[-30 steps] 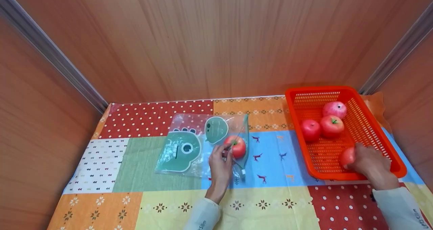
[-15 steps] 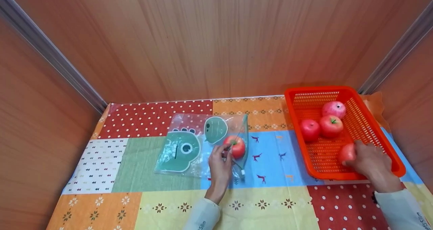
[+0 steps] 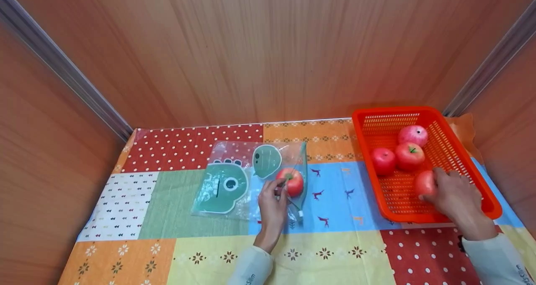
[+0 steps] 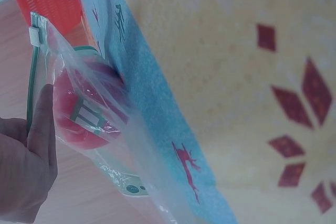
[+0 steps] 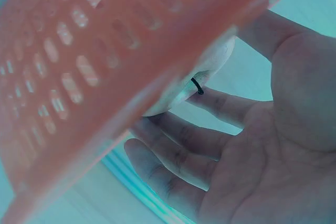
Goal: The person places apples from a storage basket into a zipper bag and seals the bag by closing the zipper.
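In the head view a clear zip bag (image 3: 240, 188) with green cartoon prints lies on the cloth, a red apple (image 3: 295, 182) inside near its zip end. My left hand (image 3: 273, 205) pinches the bag's opening edge beside that apple; the left wrist view shows the fingers (image 4: 44, 124) by the green zip strip and the white slider (image 4: 34, 36). Over at the right, my right hand (image 3: 456, 195) grips another apple (image 3: 425, 184) within the orange basket (image 3: 370, 184). From the right wrist, this apple (image 5: 212, 59) with its dark stem is partly hidden behind the basket rim.
Two red apples (image 3: 410, 156) and a pinkish fruit (image 3: 413, 135) with a dark spot sit in the basket's far left part. A patchwork cloth (image 3: 209, 251) covers the table. Wood-grain panels (image 3: 251, 58) stand at the back and both sides.
My right hand has shifted the gripped apple slightly left and away from me, towards the other fruit. The left hand and the bag stay in place.
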Action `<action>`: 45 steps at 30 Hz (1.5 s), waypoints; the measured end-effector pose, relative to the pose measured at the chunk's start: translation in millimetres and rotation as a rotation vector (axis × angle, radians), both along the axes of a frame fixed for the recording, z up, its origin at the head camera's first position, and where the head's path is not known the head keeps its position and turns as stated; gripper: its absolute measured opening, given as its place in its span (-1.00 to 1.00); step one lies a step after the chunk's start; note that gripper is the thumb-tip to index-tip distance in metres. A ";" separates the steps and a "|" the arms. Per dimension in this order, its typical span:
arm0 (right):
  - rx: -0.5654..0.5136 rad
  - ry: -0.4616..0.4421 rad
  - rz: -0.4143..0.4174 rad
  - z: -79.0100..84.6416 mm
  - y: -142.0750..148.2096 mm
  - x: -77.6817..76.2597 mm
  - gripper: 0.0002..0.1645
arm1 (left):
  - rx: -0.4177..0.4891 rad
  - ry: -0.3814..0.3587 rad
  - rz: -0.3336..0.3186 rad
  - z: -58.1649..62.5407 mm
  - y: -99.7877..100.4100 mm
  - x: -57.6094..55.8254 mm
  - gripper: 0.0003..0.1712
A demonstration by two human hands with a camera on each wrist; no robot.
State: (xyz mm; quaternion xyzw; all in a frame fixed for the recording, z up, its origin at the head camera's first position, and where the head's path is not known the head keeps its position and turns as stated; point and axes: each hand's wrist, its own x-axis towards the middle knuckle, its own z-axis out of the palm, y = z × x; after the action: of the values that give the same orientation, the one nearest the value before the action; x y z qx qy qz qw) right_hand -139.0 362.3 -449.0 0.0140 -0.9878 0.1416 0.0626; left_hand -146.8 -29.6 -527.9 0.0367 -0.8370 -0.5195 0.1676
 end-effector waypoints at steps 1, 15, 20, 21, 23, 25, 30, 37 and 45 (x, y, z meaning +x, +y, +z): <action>0.000 0.006 0.002 0.6 -1.2 0.3 -0.15 | 0.003 -0.001 0.001 0.1 0.1 0.1 -0.70; 0.012 0.057 0.035 10.7 -14.5 3.4 -0.08 | 0.011 0.010 0.008 -0.9 0.4 -0.3 -0.70; 0.023 0.082 0.050 15.2 -19.3 3.2 -0.05 | 0.013 0.009 0.005 -0.5 0.5 -0.5 -0.71; 0.024 0.087 0.053 15.9 -20.0 3.3 -0.05 | 0.017 0.008 0.004 -0.4 0.5 -0.6 -0.71; 0.028 0.095 0.059 17.0 -21.7 3.3 -0.04 | 0.024 0.009 0.002 -0.4 0.7 -0.7 -0.71; 0.033 0.102 0.063 18.1 -23.5 3.5 -0.03 | 0.036 0.007 -0.002 -0.4 1.0 -0.8 -0.71; 0.041 0.119 0.073 20.6 -28.6 5.1 0.02 | 0.056 -0.018 -0.012 -1.1 2.0 -0.2 -0.70; 0.031 0.101 0.074 24.9 -36.6 6.2 0.08 | 0.070 -0.020 -0.019 -2.3 2.3 0.1 -0.70; 0.047 0.120 0.080 29.4 -47.1 5.2 0.04 | 0.072 -0.038 -0.013 -2.7 2.2 0.5 -0.70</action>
State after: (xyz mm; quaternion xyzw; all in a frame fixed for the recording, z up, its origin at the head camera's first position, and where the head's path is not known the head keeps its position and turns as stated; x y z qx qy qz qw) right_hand -133.8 315.3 -419.6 0.0634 -0.9840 0.1198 0.1157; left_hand -146.4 -27.4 -530.6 0.0470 -0.8211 -0.5495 0.1469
